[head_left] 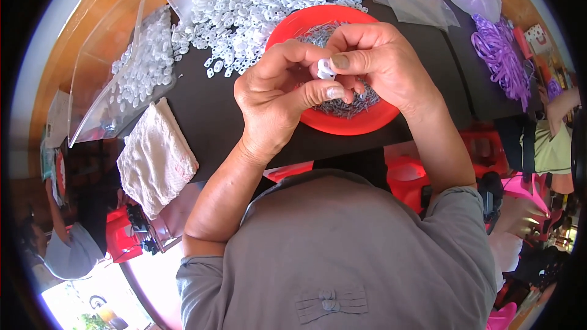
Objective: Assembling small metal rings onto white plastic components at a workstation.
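Observation:
Above a red basin (354,127), my left hand (274,95) and my right hand (384,64) meet fingertip to fingertip. Between them is a small white plastic piece (326,69) with a dark hole, pinched by thumb and fingers from both sides. Many thin grey metal pins (348,107) lie in the basin, partly hidden behind my fingers. Just beyond my left hand spreads a heap of similar small white plastic pieces (238,9), oval and holed.
A clear plastic bin (92,107) with more white pieces stands at the left, beside a folded pale cloth (158,156). Clear plastic bags (416,3) and a bundle of purple strips (501,55) lie at the right. Other people sit at both sides.

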Action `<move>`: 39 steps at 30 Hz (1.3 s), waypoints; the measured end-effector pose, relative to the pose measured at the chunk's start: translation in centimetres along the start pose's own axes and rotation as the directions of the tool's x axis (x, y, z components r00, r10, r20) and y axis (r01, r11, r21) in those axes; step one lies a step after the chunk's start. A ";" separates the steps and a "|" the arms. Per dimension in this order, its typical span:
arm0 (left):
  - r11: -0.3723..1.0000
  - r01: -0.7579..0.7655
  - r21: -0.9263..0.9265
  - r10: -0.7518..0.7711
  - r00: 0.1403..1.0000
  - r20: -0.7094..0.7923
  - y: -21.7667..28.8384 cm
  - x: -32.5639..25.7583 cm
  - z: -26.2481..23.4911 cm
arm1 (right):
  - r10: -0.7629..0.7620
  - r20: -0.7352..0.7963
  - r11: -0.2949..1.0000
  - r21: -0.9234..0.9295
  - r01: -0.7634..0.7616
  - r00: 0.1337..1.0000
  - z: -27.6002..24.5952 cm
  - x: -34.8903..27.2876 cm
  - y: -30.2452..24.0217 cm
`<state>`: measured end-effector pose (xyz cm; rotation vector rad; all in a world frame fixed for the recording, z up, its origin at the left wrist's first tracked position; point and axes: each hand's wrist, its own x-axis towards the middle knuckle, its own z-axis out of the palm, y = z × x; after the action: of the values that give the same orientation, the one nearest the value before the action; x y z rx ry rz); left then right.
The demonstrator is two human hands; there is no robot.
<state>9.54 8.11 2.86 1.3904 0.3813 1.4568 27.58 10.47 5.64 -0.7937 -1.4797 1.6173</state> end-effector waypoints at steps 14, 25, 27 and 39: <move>0.990 0.126 -0.064 -0.129 0.991 -0.042 0.2 -0.6 -0.6 | 0.050 0.141 0.985 0.158 -0.073 0.989 0.2 0.4 1.1; 1.000 0.016 -0.004 -0.016 1.000 -0.001 -0.2 -0.1 -0.8 | 0.031 0.159 0.970 0.232 -0.068 0.987 0.2 0.5 1.7; 0.996 -0.012 0.086 0.012 1.000 0.002 -0.7 -0.1 -1.0 | 0.023 0.160 0.973 0.224 -0.059 0.987 -0.1 0.6 2.0; 0.933 -0.089 0.350 0.108 0.993 -0.036 -1.2 -0.3 -1.0 | 0.050 0.042 0.994 0.092 -0.053 0.998 0.0 0.2 1.3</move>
<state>9.16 8.71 1.46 1.6724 0.6371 1.5645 27.28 10.68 4.37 -0.7564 -1.4103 1.7371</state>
